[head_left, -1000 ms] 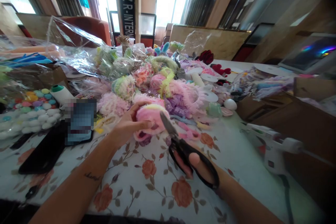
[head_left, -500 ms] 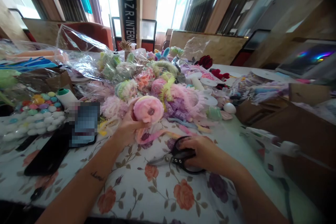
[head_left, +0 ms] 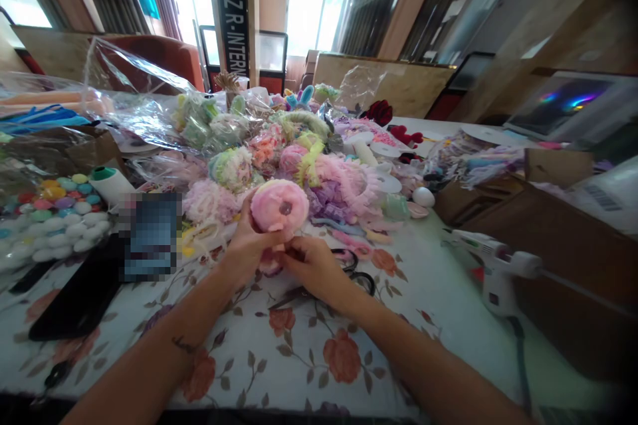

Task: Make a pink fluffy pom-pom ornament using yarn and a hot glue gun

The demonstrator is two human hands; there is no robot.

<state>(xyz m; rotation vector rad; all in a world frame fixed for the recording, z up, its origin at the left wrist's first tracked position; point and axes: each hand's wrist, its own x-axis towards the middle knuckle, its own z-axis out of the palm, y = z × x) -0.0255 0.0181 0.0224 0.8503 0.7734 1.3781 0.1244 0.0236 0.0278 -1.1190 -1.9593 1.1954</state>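
Observation:
My left hand (head_left: 252,239) is wrapped round a fluffy pink roll (head_left: 280,206) with a small dark centre, holding it above the flowered cloth (head_left: 249,358). Just below the roll, my right hand (head_left: 312,269) pinches the loose pink strip that hangs from it. Black-handled scissors (head_left: 363,279) lie on the cloth, partly hidden under my right hand, their blades pointing left. Behind the roll is a heap of fluffy yarn and trims (head_left: 343,186) in pink, purple and green.
To the left lie a black phone (head_left: 74,299), a blurred-out screen (head_left: 152,232), a bag of pompoms (head_left: 70,226) and a white spool (head_left: 112,186). On the right are a white glue gun (head_left: 493,265) with its cord and a cardboard box (head_left: 558,279).
My right hand has let go of the scissors and moved left to the strip under the roll. The scissors now rest on the cloth. The view has shifted slightly.

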